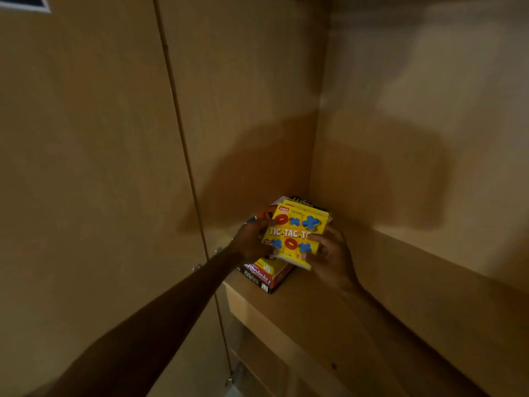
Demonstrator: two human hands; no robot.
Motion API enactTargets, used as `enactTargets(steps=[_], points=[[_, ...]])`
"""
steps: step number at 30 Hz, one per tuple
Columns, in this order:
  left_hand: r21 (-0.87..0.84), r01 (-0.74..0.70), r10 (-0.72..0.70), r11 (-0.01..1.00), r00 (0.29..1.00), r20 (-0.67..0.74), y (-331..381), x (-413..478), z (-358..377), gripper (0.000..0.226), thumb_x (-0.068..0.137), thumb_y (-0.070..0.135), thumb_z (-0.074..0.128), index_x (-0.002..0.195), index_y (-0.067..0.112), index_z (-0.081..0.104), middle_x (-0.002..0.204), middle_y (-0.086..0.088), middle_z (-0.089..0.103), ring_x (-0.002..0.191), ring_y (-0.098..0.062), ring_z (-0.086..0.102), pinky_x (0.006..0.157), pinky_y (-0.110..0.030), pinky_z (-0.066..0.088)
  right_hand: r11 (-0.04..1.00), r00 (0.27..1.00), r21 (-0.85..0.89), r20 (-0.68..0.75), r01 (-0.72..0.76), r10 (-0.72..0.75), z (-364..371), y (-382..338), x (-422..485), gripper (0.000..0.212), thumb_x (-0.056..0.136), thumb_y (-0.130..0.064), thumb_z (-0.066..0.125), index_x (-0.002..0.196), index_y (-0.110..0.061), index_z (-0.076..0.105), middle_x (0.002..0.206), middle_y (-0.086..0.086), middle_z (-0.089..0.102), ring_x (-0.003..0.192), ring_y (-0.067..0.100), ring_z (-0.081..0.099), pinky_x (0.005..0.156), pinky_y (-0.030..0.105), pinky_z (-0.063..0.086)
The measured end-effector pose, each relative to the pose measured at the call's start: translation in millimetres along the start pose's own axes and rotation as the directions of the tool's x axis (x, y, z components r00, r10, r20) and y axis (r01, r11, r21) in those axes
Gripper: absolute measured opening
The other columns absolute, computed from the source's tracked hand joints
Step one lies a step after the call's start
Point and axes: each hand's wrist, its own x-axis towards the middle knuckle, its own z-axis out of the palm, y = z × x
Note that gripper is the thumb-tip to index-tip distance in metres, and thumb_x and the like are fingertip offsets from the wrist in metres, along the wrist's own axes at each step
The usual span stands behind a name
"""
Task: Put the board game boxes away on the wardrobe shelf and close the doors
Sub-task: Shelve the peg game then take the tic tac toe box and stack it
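A yellow Tic Tac Toe box (297,233) with red rings and blue crosses is held tilted over a stack of board game boxes (267,275) in the left back corner of the wardrobe shelf (315,319). My left hand (252,242) grips the box's left edge, and my right hand (333,253) grips its lower right edge. The stack's lowest visible boxes are a dark one and a red-labelled one; another yellow box (303,203) peeks out behind.
The open wardrobe door (86,181) stands on the left, with hinges (206,259) near the shelf's left end. The back wall (429,153) of the wardrobe rises on the right. A lower compartment (266,365) shows under the shelf edge.
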Motion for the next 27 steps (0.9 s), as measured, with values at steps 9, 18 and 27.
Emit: enactTargets(steps=[9, 18, 27], points=[[0.434, -0.070, 0.206, 0.898, 0.939, -0.275, -36.4, 31.5, -9.2, 0.023, 0.083, 0.037, 0.070, 0.100, 0.022, 0.075, 0.108, -0.003, 0.059, 0.106, -0.017, 0.052, 0.084, -0.024, 0.040, 0.994, 0.980, -0.108, 0.195, -0.004, 0.025, 24.0, 13.0, 42.4, 0.041, 0.082, -0.023, 0.075, 0.120, -0.012, 0.066, 0.143, 0.012, 0.035, 0.123, 0.029, 0.051, 0.101, 0.041, 0.048], [0.628, -0.016, 0.151, 0.778, 0.975, -0.162, -43.1, 19.4, -11.4, 0.068, 0.078, 0.020, 0.066, 0.142, 0.016, 0.046, 0.146, -0.009, 0.047, 0.134, -0.031, 0.038, 0.110, -0.041, 0.037, 0.986, 0.981, -0.167, 0.194, 0.004, 0.029, 50.5, -0.7, 66.7, 0.042, 0.086, -0.029, 0.070, 0.123, -0.009, 0.064, 0.140, 0.019, 0.040, 0.135, 0.031, 0.036, 0.107, 0.045, 0.041], [0.626, 0.122, -0.079, 0.770, 0.992, -0.095, -40.8, 26.2, -15.8, 0.082, 0.085, 0.027, 0.066, 0.152, 0.031, 0.020, 0.162, 0.004, 0.018, 0.142, -0.032, 0.030, 0.108, -0.048, 0.041, 0.973, 0.977, -0.229, 0.202, -0.024, 0.072, 60.8, -8.7, 71.2, 0.046, 0.088, -0.036, 0.065, 0.127, -0.012, 0.061, 0.146, 0.020, 0.036, 0.141, 0.029, 0.025, 0.107, 0.037, 0.034]])
